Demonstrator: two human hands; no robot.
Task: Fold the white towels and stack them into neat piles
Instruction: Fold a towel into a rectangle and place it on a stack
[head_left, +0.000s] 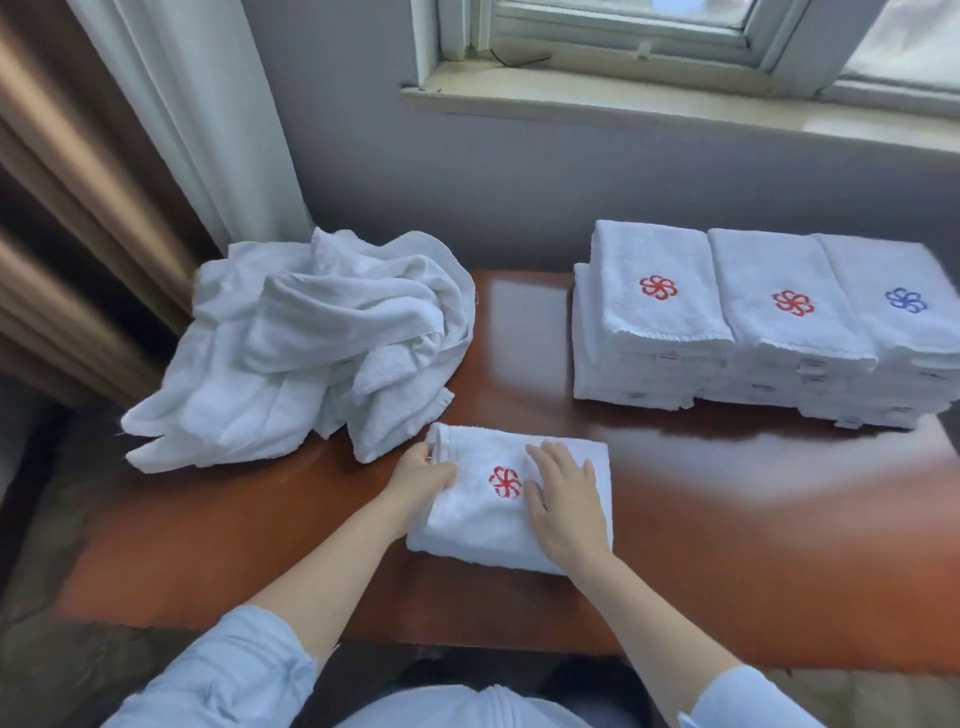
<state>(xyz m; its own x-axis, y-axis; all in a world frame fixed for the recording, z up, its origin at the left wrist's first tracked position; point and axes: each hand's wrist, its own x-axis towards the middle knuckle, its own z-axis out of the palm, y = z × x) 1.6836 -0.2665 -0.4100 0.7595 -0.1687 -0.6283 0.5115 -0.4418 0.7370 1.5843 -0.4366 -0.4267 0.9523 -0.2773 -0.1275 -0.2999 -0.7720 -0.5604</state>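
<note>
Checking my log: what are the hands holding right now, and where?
The left hand grips the folded towel by its left edge; the right hand only rests flat on top.

The folded towel (467, 525) in front of me is thick white terry cloth, nubbly and matt, with an emblem (505, 481) embroidered in red thread. The table (675, 493) under it is reddish-brown wood, lacquered smooth and glossy enough to mirror the window light. The loose heap (322, 332) and the 3 stacks (779, 332) are the same soft towelling. My sleeves (234, 670) are smooth pale-blue cloth. The white curtain (208, 104) is fine, plain fabric. The wall (467, 182) is matt paint.
</note>
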